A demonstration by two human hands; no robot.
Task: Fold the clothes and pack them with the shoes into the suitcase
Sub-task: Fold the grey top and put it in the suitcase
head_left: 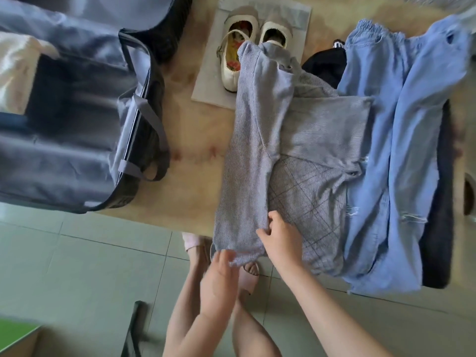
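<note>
Grey striped knit, a long-sleeved top, was laid across the centre of the wooden table, w/ one sleeve folded down along its L side so that the cuff hung over the near edge. The sleeve's inner edge, close to the hem, was pinched btwn thumb and fingers of the right hand. The left hand was seen at the hanging cuff, fingers fairly straight, but it was blurred. Whether the cloth was gripped or only touched could not be told. Checked grey fabric was exposed just beside the right hand.

Light blue jeans were spread lengthwise just R of the top, overlapping its edge, w/ a dark garment laid under them at the table's R side. A black item was partly hidden btwn top and jeans at the far end. A pair of cream shoes was set on a pale grey cloth at the far side, partly covered by the sleeve's upper end. The grey-blue fabric suitcase was left open on the table's L part, apart from the top, w/ sth. pale inside. Sandalled feet were seen on the tiled floor below.
</note>
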